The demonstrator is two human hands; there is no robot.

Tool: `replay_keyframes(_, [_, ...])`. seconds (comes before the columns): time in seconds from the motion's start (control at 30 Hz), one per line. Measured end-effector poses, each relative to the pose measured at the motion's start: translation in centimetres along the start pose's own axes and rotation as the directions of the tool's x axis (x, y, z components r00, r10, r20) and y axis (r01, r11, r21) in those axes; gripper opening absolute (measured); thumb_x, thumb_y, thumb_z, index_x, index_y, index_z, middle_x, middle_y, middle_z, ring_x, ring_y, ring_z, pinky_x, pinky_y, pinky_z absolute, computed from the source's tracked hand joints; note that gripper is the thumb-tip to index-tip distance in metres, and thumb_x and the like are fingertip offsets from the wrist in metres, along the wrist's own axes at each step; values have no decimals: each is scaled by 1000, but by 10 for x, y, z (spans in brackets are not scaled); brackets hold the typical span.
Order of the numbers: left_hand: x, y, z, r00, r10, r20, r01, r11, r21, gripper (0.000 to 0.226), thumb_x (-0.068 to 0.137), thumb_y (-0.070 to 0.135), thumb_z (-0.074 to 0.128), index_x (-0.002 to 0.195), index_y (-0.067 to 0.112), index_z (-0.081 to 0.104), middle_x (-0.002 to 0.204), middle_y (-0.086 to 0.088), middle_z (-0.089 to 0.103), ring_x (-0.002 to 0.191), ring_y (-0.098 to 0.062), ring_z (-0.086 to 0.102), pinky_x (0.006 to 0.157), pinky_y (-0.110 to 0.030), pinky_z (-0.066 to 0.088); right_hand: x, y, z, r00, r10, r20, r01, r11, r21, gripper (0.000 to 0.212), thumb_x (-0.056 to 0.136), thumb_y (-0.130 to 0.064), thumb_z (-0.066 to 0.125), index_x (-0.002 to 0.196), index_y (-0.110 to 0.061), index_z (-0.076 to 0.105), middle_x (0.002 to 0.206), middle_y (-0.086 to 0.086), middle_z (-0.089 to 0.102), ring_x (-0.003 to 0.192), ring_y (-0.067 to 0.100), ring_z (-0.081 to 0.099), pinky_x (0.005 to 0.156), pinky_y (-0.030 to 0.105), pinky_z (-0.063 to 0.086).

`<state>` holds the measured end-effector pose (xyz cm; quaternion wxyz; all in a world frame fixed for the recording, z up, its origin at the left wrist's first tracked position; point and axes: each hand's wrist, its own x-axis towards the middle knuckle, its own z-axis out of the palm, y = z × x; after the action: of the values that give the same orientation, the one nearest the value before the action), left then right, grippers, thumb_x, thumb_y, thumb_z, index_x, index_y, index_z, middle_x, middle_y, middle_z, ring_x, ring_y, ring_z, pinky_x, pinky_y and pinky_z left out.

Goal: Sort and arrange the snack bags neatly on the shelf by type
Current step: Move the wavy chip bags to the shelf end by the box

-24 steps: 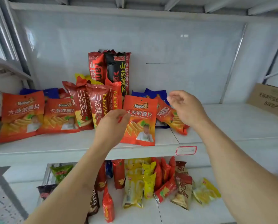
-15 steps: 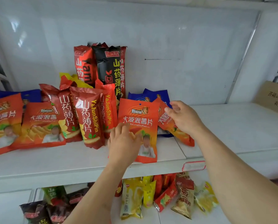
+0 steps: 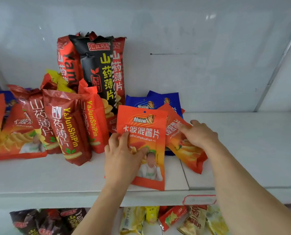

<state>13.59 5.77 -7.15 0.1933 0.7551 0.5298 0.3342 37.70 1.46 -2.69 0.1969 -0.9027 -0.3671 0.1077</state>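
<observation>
Left hand [image 3: 122,160] grips the orange chip bag [image 3: 146,133] at its left edge, fingers on the front; the bag stands tilted near the front of the white shelf [image 3: 56,177]. Right hand [image 3: 199,134] holds a second orange bag [image 3: 183,150] lying slanted just right of the first, thumb and fingers on its upper part. Blue bags [image 3: 151,100] lie behind both. Red yam-chip bags [image 3: 68,126] and one black bag [image 3: 97,72] stand to the left.
</observation>
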Motion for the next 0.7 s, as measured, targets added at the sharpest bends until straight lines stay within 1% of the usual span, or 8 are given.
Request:
replay_keyframes(0.1, [-1, 14, 12, 999, -31, -23, 30, 999, -33, 83, 83, 56, 70, 151, 23, 37, 153, -3, 29, 134, -31, 33, 112, -42, 30, 5, 10, 4, 1000, -21, -2, 21, 991, 131, 83, 86, -75, 45, 142, -15, 45, 138, 11, 56, 123, 31, 55, 97, 42, 44])
replay_keyframes(0.2, [-2, 25, 20, 997, -54, -60, 50, 997, -62, 82, 84, 53, 71, 151, 22, 37, 151, -3, 29, 136, -29, 32, 112, -42, 31, 8, 18, 7, 995, -63, 83, 29, 932, 362, 67, 88, -71, 47, 115, -13, 66, 110, 5, 72, 96, 23, 67, 89, 38, 53])
replay_keyframes(0.27, [-1, 31, 26, 995, -70, -74, 65, 995, -73, 80, 85, 53, 70, 151, 22, 37, 151, -2, 28, 137, -29, 31, 111, -42, 33, 0, 17, 3, 983, -76, 167, -14, 875, 484, 74, 88, -76, 42, 102, -10, 71, 92, 4, 74, 84, 21, 68, 76, 33, 52])
replay_keyframes(0.33, [-1, 38, 30, 992, -88, -95, 80, 993, -84, 80, 85, 52, 70, 151, 22, 37, 152, -2, 27, 137, -29, 31, 110, -42, 33, -6, 17, 3, 970, -103, 221, -28, 854, 520, 79, 84, -81, 40, 99, -11, 73, 89, 5, 75, 84, 21, 69, 72, 31, 49])
replay_keyframes(0.4, [-1, 46, 36, 989, -93, -119, 82, 992, -98, 80, 85, 52, 71, 151, 22, 37, 151, -3, 28, 135, -29, 30, 110, -41, 31, -9, 18, 6, 951, -166, 262, -5, 837, 548, 74, 78, -86, 42, 100, -22, 72, 92, -1, 74, 88, 16, 68, 75, 31, 49])
replay_keyframes(0.5, [0, 59, 45, 988, -111, -104, 97, 987, -131, 78, 87, 51, 70, 152, 23, 36, 151, -3, 26, 134, -28, 28, 112, -40, 29, -8, 20, 10, 920, -273, 282, 34, 770, 637, 67, 71, -84, 56, 106, -30, 71, 96, -8, 76, 92, 15, 71, 87, 35, 53])
replay_keyframes(0.6, [1, 72, 50, 986, -166, -14, 158, 958, -240, 70, 93, 45, 64, 153, 23, 35, 152, -2, 24, 136, -28, 26, 114, -39, 27, -3, 24, 15, 911, -316, 266, 35, 701, 713, 49, 74, -64, 74, 105, -25, 73, 94, -4, 78, 90, 18, 74, 92, 40, 55])
replay_keyframes(0.7, [5, 77, 49, 986, -147, 74, 162, 945, -285, 61, 98, 40, 58, 152, 21, 39, 151, -2, 32, 138, -28, 33, 116, -40, 32, 5, 29, 16, 912, -322, 253, 9, 633, 774, 32, 79, -39, 79, 102, -16, 74, 91, 4, 78, 89, 24, 74, 97, 47, 53])
